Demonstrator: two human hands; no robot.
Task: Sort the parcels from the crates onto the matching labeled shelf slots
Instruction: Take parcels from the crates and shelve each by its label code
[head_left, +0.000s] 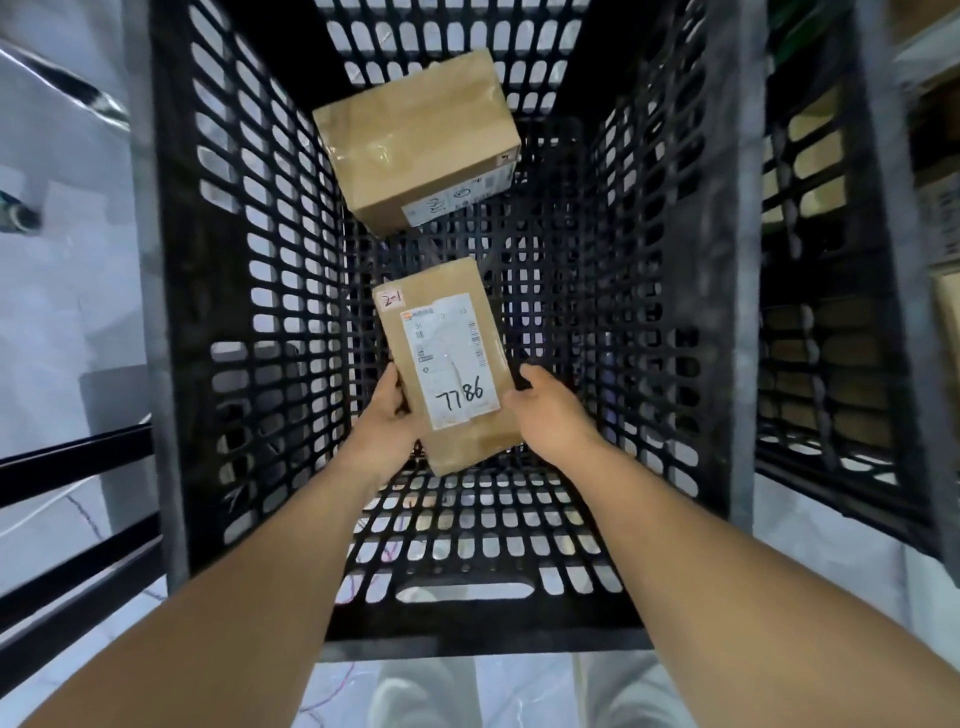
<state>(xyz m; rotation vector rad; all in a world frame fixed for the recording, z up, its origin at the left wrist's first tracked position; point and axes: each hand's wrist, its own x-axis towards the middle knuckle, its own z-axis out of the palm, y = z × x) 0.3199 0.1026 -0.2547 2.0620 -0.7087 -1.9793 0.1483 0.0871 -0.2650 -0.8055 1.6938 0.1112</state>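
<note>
A deep black plastic crate (249, 312) with slotted lattice walls fills the view, seen from straight above, and both forearms reach down into it. To the right of the right arm stands a second black lattice crate (831, 338), with brown shapes showing dimly through its slots. To the left of the left arm, dark metal rails (72, 525) cross a pale floor.

Beyond the hands, toward the far wall of the crate, lies a larger brown cardboard box (410, 140), sealed with clear tape and tilted, with a white label on its near side.

Between the hands is a smaller flat brown parcel (441, 358). Its white shipping label bears the handwritten number 7786, and a small tag at its far left corner reads 2-1. The left hand (387, 415) grips the parcel's left edge, thumb on top. The right hand (545, 410) grips its right edge, fingers curled around the side.
</note>
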